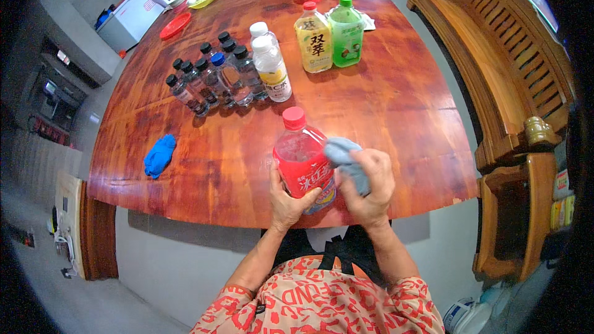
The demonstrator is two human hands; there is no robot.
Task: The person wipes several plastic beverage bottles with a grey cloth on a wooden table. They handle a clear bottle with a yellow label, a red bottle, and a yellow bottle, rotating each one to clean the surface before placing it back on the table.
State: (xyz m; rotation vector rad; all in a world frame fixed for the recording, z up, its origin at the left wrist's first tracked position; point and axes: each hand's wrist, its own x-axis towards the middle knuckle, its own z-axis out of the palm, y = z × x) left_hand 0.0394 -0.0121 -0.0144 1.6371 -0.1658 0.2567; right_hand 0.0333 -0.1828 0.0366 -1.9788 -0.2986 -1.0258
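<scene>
A large plastic bottle with a red cap and red label [298, 146] stands near the table's front edge. My left hand [288, 203] is wrapped round its lower left side, thumb across the label. In my right hand [375, 184] is a bunched grey-blue cloth [344, 150], its upper end against or just beside the bottle's right shoulder; I cannot tell whether they touch. The fingers of that hand are closed on the cloth and slightly blurred. Part of the bottle's lower body is hidden behind my left hand.
Several small dark-capped bottles [206, 80] stand left of centre, beside white-capped bottles [272, 73]. Farther back are a yellow bottle [314, 41] and a green bottle [346, 36]. A blue cloth [160, 156] lies at left. A wooden bench [495, 55] lines the right.
</scene>
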